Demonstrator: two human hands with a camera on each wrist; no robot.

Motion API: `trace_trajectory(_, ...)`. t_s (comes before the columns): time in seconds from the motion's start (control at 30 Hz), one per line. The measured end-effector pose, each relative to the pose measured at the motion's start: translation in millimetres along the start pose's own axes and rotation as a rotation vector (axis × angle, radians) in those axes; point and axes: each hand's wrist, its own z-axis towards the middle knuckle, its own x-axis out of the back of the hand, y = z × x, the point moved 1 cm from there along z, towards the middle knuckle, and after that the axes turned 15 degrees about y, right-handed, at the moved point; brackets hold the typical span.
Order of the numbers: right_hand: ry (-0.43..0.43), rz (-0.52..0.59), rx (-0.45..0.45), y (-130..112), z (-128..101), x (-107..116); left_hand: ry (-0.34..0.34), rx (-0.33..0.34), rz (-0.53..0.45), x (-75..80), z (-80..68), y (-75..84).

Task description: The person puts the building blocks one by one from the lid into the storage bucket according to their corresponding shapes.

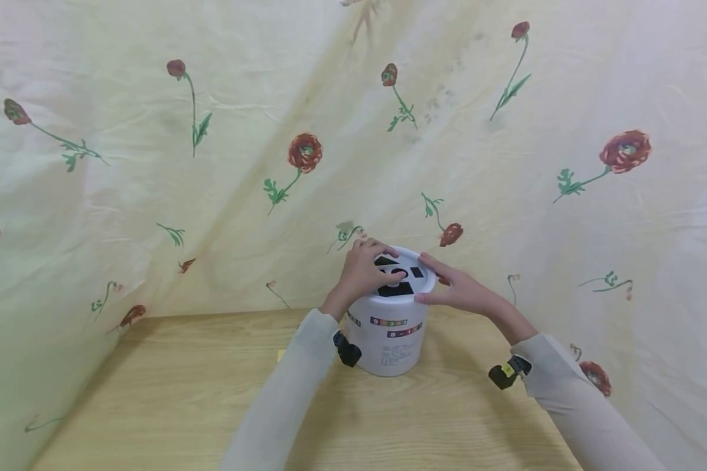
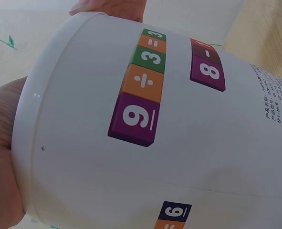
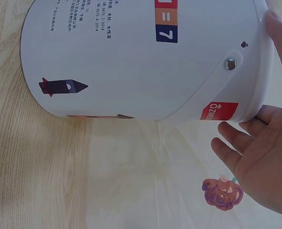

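A white bucket [image 1: 391, 333] stood upright on the wooden table [image 1: 177, 392], near its far edge and close to the flowered cloth [image 1: 212, 163] hung behind. The left hand [image 1: 366, 269] lay over the lid [image 1: 425, 282], its fingers curled down onto the black shaped openings. The right hand [image 1: 456, 288] touched the lid's right rim with straight, relaxed fingers [image 3: 236, 155], the thumb against the rim. Coloured number blocks [image 2: 141, 90] were printed on the bucket's side.
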Motion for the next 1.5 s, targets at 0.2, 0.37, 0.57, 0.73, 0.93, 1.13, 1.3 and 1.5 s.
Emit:
trace_trajectory(0.2,-0.005,-0.01,-0.002,-0.7,-1.8,0.2,0.052,-0.006,-0.042,0.7,-2.1,0.4)
trace_trajectory(0.37,-0.006,-0.014,0.005,0.3,-0.8,0.8,0.076,-0.035,-0.039,2.7,-6.0,1.0)
trace_trajectory(0.57,-0.004,-0.017,0.014,2.6,1.9,1.7,0.064,-0.051,-0.025,5.3,-13.8,-2.0)
trace_trajectory(0.73,-0.005,-0.003,0.012,2.4,2.9,2.2,0.088,-0.039,-0.096,9.1,-20.8,-8.3)
trace_trajectory(0.93,-0.003,0.001,0.007,2.5,2.2,0.9,0.185,-0.049,-0.16,14.4,-30.7,-20.6)
trace_trajectory(1.13,0.009,0.007,0.012,4.5,2.3,0.3,0.298,-0.113,-0.131,25.8,-42.3,-37.1)
trace_trajectory(1.3,0.009,0.0,0.016,4.9,3.0,-0.4,0.356,-0.115,-0.163,38.7,-52.4,-56.0)
trace_trajectory(1.5,0.009,-0.006,0.017,5.5,3.4,-0.8,0.344,-0.075,-0.166,49.1,-63.0,-79.3)
